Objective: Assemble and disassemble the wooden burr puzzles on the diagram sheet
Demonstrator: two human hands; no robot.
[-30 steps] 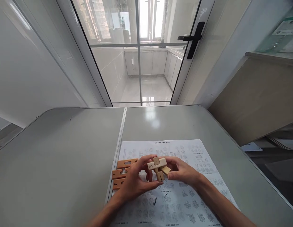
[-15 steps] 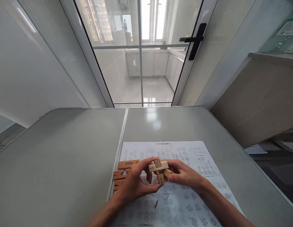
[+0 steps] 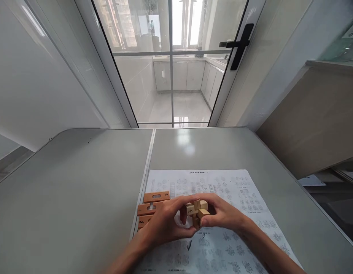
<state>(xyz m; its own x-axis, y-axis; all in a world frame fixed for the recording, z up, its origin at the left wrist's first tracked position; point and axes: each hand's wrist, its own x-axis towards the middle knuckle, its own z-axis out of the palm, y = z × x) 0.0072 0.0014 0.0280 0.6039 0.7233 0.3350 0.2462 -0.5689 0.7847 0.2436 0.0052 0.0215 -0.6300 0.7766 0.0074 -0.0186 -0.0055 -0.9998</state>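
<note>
Between my two hands, above the printed sheet (image 3: 213, 247), is a partly interlocked wooden burr puzzle (image 3: 197, 211) of pale notched sticks, one marked with a numeral. My left hand (image 3: 172, 217) curls round its left side, with fingertips over the top and the thumb under the lower end. On the other side my right hand (image 3: 219, 213) grips it, thumb pressed against a slanting stick. Left of my left hand lie several flat reddish-brown wooden pieces (image 3: 156, 196) with slots and numbers, some partly hidden behind that hand.
The sheet, covered in small puzzle diagrams, lies on a grey folding table (image 3: 79, 198) with a pale centre seam (image 3: 148, 160). Beyond the far edge stands a glazed door with a black handle (image 3: 240, 45). A brown panel (image 3: 310, 114) is off to the right.
The burr puzzle has been turned and sits slightly lower and to the right. My hands have come closer together around it, their fingers now meeting over the top. The view has shifted slightly.
</note>
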